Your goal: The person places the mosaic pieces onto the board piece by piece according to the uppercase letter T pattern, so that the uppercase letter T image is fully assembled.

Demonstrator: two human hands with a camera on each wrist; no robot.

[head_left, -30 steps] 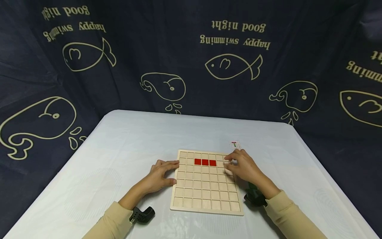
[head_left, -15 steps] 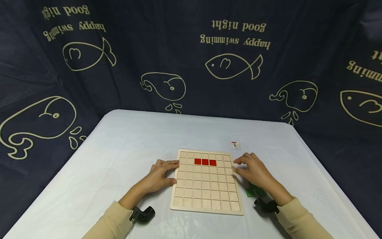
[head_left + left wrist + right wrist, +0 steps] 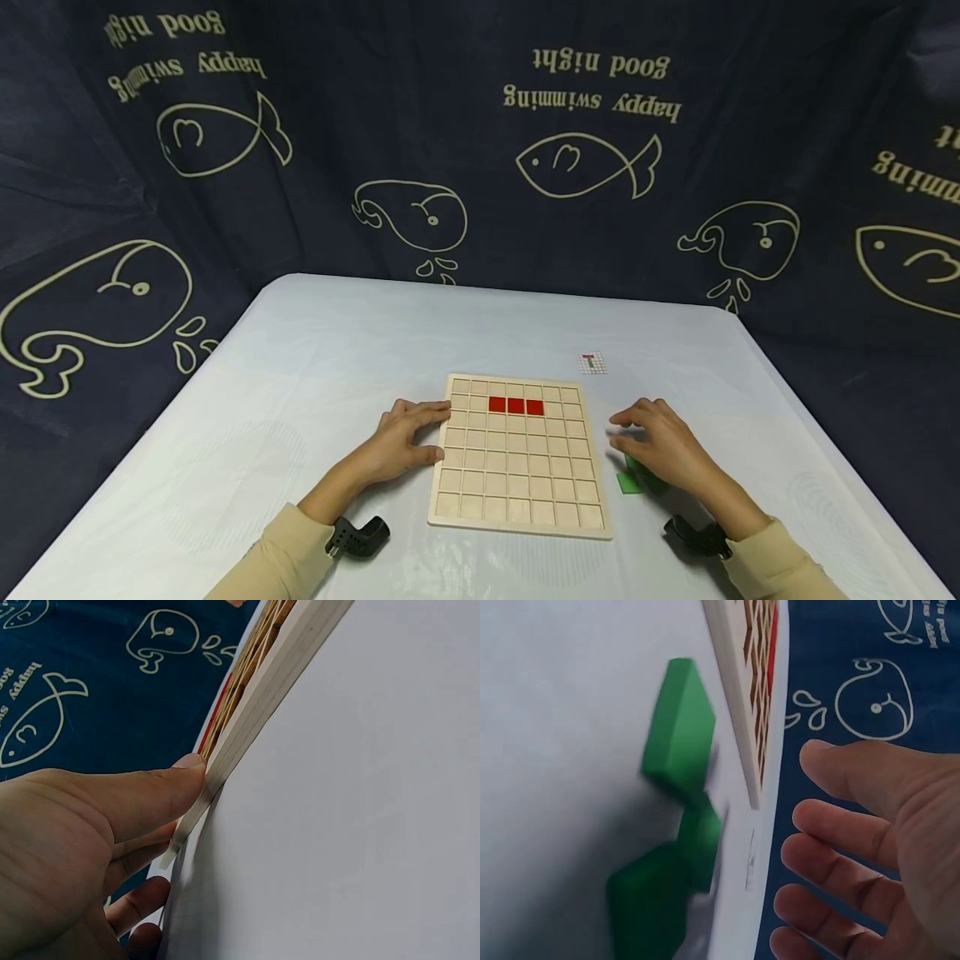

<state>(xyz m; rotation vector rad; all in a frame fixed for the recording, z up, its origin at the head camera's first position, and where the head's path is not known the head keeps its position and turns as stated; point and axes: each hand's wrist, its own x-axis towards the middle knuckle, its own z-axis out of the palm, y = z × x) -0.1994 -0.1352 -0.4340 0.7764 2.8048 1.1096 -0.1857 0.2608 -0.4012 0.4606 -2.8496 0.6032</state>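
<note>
A square wooden grid board lies flat on the table, with red square tiles side by side in its second row from the far edge. My left hand rests against the board's left edge, thumb and fingertips touching the rim, as the left wrist view also shows. Right of the board my right hand hovers with loosely bent fingers and nothing between them. Beneath it lie green square tiles, partly hidden by the hand; in the right wrist view several green tiles show close together, somewhat blurred.
A small pattern card with a red and green T on a grid lies beyond the board's far right corner. The white-covered table ends at a dark curtain printed with fish and whales.
My right hand has drawn back from the board's right side, toward the right and nearer to me, uncovering the card and part of the green tiles. The left hand has stayed still.
</note>
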